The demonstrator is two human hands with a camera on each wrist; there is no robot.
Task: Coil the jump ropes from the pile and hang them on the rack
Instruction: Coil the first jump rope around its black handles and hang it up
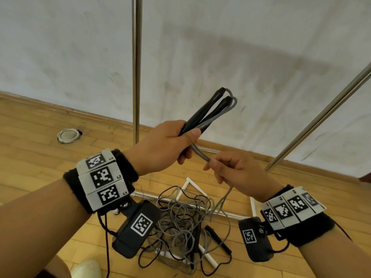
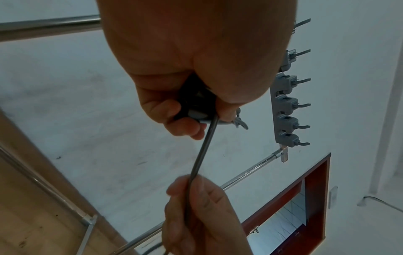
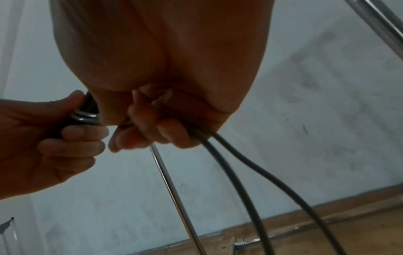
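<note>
My left hand (image 1: 170, 146) grips two black jump rope handles (image 1: 206, 110) together, their tips pointing up and away. A grey cord (image 1: 200, 154) loops off the handle tips, passes through the left fist and runs down to my right hand (image 1: 230, 169), which pinches it just below. In the right wrist view two strands of cord (image 3: 237, 181) hang from the right fingers (image 3: 152, 132). A tangled pile of ropes (image 1: 184, 223) with another black handle (image 1: 217, 238) lies on the floor beneath. A grey hook rack (image 2: 287, 107) shows on the wall in the left wrist view.
Chrome poles stand ahead (image 1: 137, 69) and slant at the right (image 1: 321, 119). White and metal frame bars (image 1: 195, 187) lie on the wooden floor around the pile. A round floor fitting (image 1: 68, 135) sits at left. A red-framed opening (image 2: 314, 198) is below the rack.
</note>
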